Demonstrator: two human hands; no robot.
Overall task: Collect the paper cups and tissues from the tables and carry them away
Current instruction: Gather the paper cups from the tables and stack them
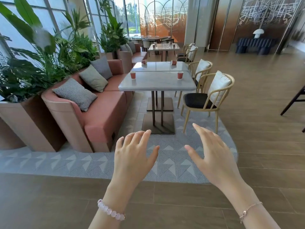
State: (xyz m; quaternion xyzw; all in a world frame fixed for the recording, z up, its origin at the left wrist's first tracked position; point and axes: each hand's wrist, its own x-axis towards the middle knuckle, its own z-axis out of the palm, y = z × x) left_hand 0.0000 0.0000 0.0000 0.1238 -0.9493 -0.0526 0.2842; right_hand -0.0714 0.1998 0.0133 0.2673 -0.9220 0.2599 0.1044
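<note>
Café lounge, grey table, two red paper cups near far corners.
Left hand, right hand: fingers spread, empty, above floor.

Two upright red cups stand on the near table.

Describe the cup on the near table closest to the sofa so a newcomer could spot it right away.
Start at the pink sofa along the plants on the left; the nearest grey table stands right beside it. The cup is the red one standing upright at that table's far-left corner, sofa side. Its twin is on the chair side, and the next table's cups lie tipped.
</note>
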